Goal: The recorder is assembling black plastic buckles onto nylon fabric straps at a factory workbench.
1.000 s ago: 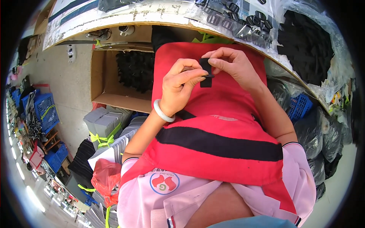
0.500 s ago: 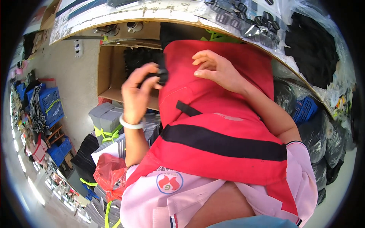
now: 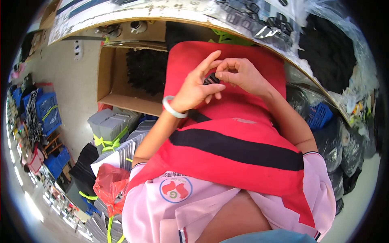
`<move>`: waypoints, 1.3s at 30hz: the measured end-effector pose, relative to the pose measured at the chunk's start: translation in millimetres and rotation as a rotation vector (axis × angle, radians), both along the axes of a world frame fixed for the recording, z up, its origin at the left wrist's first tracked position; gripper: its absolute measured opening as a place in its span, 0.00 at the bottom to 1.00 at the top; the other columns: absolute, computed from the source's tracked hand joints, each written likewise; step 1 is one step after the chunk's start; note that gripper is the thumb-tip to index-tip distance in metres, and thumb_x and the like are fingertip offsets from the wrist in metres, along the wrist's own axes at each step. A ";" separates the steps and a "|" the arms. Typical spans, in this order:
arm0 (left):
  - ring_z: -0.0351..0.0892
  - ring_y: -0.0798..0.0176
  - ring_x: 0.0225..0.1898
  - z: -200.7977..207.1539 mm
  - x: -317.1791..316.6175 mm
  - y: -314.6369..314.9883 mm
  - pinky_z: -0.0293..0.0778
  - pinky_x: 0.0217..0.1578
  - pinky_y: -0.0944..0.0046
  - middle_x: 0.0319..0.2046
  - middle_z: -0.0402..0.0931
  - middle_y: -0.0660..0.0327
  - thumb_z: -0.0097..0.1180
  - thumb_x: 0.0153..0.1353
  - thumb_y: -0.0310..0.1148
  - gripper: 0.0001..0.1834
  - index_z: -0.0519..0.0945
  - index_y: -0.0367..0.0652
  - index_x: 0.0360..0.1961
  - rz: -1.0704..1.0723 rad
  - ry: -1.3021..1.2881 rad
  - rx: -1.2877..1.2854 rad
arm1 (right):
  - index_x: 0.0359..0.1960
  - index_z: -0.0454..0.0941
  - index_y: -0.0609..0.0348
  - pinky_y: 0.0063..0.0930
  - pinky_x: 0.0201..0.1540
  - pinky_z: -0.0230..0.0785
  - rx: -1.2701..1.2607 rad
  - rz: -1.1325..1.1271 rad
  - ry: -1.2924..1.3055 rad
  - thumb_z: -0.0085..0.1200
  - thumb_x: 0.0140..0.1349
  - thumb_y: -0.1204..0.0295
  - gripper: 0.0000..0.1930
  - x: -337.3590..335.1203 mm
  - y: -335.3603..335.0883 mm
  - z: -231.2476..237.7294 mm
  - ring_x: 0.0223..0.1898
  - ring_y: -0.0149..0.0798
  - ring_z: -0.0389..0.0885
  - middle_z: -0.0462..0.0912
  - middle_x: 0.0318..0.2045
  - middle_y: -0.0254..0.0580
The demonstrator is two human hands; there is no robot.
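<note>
Over the red apron [image 3: 247, 107] on my lap, my two hands meet. A small black plastic piece with ridges, which looks like a buckle [image 3: 210, 79], sits between the thumb and fingers of my left hand [image 3: 190, 91]; its index finger points up and away. My right hand [image 3: 247, 79] is closed, thumb and fingertips pinched against the right end of the same piece. Part of the buckle is hidden behind the fingers. A white bangle [image 3: 173, 108] circles my left wrist.
Ahead is a worktable edge [image 3: 174, 17] with black plastic parts [image 3: 279, 23] and black cloth [image 3: 328, 52]. Left of my lap stands a cardboard box [image 3: 131, 103] holding a black pile, near stacked grey sheets [image 3: 107, 123] and a red bag [image 3: 109, 182]. Dark plastic bags [image 3: 328, 150] lie right.
My left hand has come rightward from beside the cardboard box, bringing the black buckle over the apron. My right hand has closed its fingers on the buckle.
</note>
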State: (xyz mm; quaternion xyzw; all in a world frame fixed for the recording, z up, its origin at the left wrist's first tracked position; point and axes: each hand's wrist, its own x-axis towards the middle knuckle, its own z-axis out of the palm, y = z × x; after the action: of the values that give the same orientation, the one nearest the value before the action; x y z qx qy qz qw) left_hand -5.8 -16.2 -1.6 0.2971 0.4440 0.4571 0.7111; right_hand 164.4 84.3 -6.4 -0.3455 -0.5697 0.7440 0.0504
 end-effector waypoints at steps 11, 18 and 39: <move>0.82 0.65 0.26 -39.8 18.0 18.2 0.79 0.23 0.70 0.34 0.82 0.54 0.55 0.63 0.23 0.05 0.79 0.34 0.39 0.275 -0.151 -0.154 | 0.37 0.78 0.62 0.25 0.32 0.71 0.477 -0.084 -0.096 0.57 0.63 0.71 0.07 59.2 2.7 11.6 0.28 0.29 0.79 0.81 0.27 0.38; 0.83 0.64 0.27 -43.1 6.2 21.5 0.82 0.27 0.67 0.38 0.82 0.50 0.54 0.65 0.25 0.03 0.74 0.39 0.38 0.325 -0.115 -0.153 | 0.40 0.82 0.52 0.35 0.51 0.68 1.613 -0.319 -0.820 0.57 0.53 0.77 0.12 203.2 81.9 42.9 0.48 0.44 0.76 0.80 0.40 0.38; 0.70 0.76 0.17 -9.6 41.4 35.1 0.63 0.19 0.76 0.20 0.74 0.65 0.58 0.63 0.26 0.06 0.83 0.34 0.35 0.192 0.138 -0.011 | 0.36 0.77 0.64 0.17 0.28 0.65 0.105 -0.315 -0.067 0.53 0.67 0.69 0.09 52.2 -7.9 44.4 0.26 0.17 0.70 0.74 0.22 0.27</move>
State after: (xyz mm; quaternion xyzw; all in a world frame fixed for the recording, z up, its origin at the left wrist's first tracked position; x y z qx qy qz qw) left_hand 35.6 18.9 -11.2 0.2801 0.5209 0.4990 0.6335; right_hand 216.6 76.4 38.0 -0.4519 -0.5481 0.6842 0.1652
